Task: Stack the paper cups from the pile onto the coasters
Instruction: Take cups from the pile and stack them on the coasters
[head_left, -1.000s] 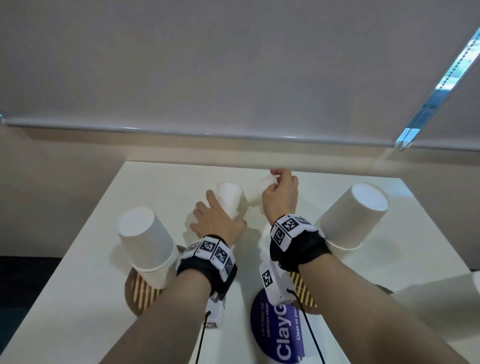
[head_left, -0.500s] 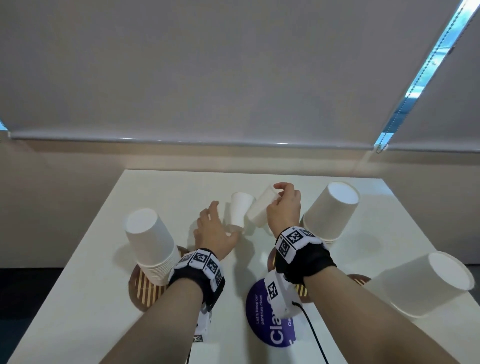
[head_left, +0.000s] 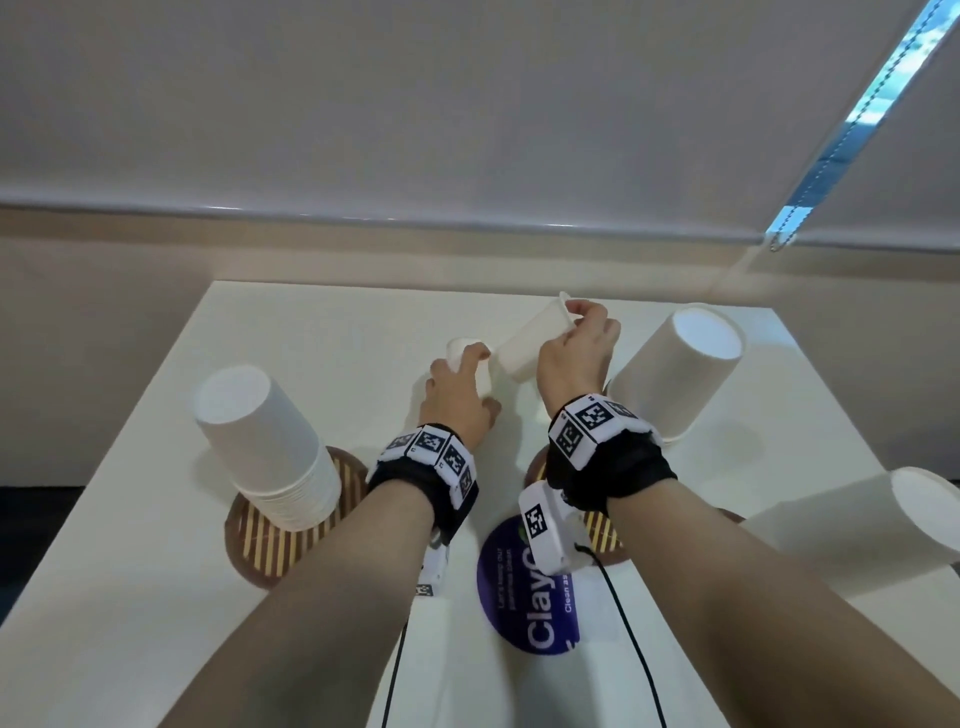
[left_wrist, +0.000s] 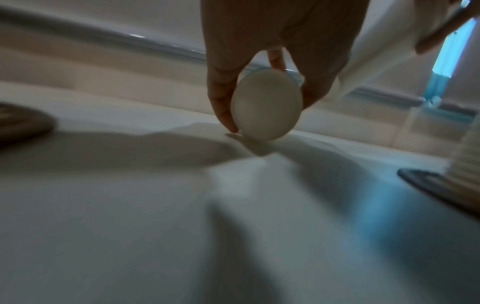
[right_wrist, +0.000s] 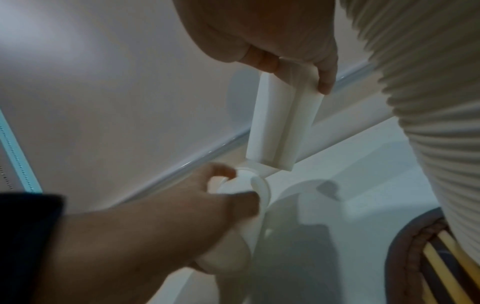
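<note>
A white paper cup (head_left: 535, 343) sat tilted just above centre of the head frame, pinched at its rim by the right hand (head_left: 574, 358), clear of the tabletop (head_left: 130, 597). Just left of it, the left hand (head_left: 457, 400) curled its fingers (left_wrist: 221, 98) round a second cup (head_left: 465, 358) low over the tabletop. Stacks of upturned cups (head_left: 265, 441) stood on striped coasters (head_left: 270, 545) at the frame's left and right (head_left: 675, 379).
</note>
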